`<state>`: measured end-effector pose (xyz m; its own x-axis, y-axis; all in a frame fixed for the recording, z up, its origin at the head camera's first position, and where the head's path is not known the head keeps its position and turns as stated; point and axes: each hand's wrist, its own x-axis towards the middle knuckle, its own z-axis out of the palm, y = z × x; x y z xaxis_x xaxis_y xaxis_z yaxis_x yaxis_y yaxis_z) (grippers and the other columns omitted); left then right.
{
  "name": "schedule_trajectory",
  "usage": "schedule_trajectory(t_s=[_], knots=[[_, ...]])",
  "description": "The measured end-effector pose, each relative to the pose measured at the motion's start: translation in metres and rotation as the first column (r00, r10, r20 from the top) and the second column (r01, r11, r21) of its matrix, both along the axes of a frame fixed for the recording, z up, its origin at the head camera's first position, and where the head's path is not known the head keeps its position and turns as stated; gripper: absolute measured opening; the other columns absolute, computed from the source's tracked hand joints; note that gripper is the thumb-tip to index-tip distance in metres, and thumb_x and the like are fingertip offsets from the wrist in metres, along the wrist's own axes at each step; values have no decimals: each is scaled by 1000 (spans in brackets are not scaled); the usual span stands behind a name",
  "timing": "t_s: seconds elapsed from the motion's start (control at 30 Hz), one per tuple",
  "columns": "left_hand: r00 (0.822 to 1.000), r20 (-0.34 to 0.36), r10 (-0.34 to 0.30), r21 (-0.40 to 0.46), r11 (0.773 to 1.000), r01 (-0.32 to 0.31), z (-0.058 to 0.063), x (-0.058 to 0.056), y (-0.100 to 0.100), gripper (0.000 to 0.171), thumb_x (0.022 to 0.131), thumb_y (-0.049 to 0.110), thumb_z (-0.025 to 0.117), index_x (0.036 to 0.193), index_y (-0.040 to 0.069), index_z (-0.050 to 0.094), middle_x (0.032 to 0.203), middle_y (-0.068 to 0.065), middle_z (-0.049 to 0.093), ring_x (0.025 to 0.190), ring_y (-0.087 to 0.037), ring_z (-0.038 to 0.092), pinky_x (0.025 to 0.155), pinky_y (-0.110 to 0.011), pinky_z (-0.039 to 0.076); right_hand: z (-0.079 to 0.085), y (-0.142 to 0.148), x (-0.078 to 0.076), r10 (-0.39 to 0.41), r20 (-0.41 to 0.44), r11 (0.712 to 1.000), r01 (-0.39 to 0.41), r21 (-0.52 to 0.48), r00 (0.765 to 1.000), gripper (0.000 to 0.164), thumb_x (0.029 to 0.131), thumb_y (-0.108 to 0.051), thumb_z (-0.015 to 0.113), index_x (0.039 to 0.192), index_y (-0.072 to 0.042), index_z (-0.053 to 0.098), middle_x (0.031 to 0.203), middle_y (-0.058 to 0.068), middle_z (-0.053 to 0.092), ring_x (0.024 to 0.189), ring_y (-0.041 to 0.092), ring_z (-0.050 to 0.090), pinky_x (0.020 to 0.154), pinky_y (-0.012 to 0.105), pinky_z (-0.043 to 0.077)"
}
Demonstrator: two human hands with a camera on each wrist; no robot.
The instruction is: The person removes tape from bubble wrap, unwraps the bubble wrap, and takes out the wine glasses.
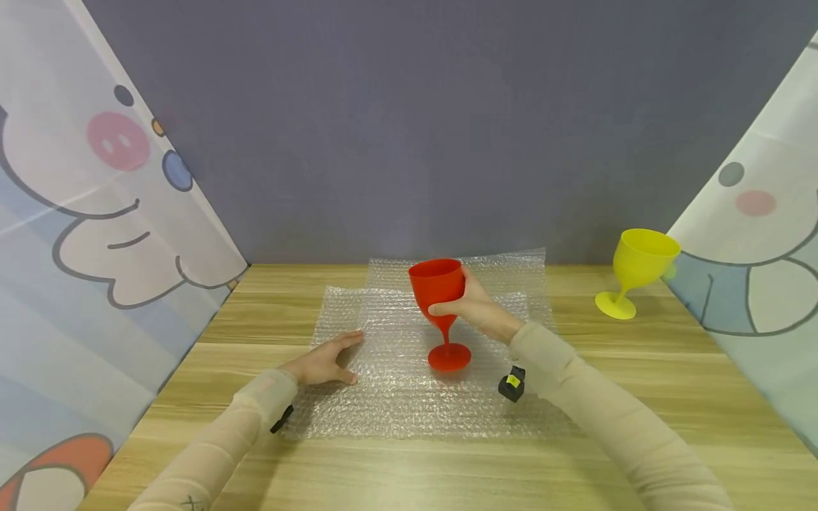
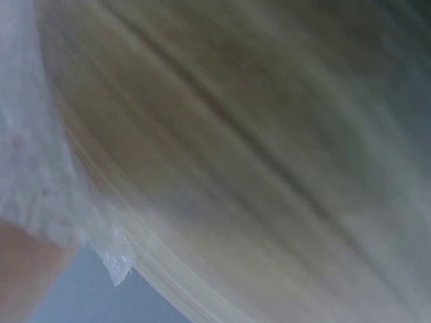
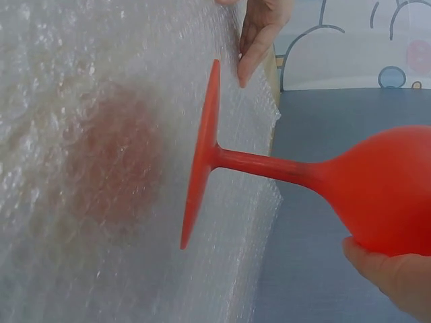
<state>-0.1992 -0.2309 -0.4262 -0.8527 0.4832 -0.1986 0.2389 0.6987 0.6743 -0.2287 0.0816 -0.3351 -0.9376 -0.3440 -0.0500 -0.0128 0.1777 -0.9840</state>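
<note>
My right hand [image 1: 471, 306] grips a red goblet [image 1: 437, 289] by its bowl, the thumb wrapped across the near side. The goblet stays upright. In the right wrist view its round foot [image 3: 202, 158] hangs a little above the bubble wrap [image 3: 128, 269], which shows a blurred red reflection below it. Clear sheets of bubble wrap [image 1: 383, 404] lie spread on the table, one overlapping another. My left hand [image 1: 326, 360] is at the wrap's left edge, fingers extended and thumb apart, holding nothing. The left wrist view is blurred and shows only part of that hand [image 2: 27, 269].
A yellow goblet [image 1: 642, 259] stands upright at the back right of the wooden table [image 1: 409, 475]. Behind the table rises a grey wall [image 1: 409, 128]. Cartoon-printed curtains [image 1: 57, 284] line both sides.
</note>
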Motion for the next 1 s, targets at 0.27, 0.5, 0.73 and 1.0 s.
schedule_trajectory(t_s=[0.27,0.5,0.73,1.0], knots=[[1000,-11,-5,-8,1000,5,-1,-1,2,90,74,29,75,145,6,24,153,-13,15,139,-38,11,110,-60,14,1,14,2,-5,-29,1000,6,8,1000,80,72,-10,74,135,-14,26,125,8,46,108,28,47,89,37,45],[1000,-13,-2,-10,1000,1,-1,-1,0,89,74,27,74,145,7,24,153,-13,15,139,-38,10,109,-61,13,3,23,6,-25,-46,999,26,22,999,80,72,-11,74,135,-13,26,125,8,45,108,29,46,88,37,46],[1000,-12,-10,0,1000,10,0,0,-1,90,75,29,74,145,7,22,153,-14,14,139,-38,9,110,-60,13,2,37,9,-54,-46,997,57,51,997,81,72,-13,75,136,-13,25,125,9,45,108,29,46,88,37,46],[1000,0,-5,12,1000,5,1,2,-1,90,75,28,74,145,7,22,153,-14,13,139,-38,9,108,-62,14,0,55,14,-69,-55,995,73,73,996,80,73,-14,74,135,-11,25,126,11,44,108,29,46,85,35,48]])
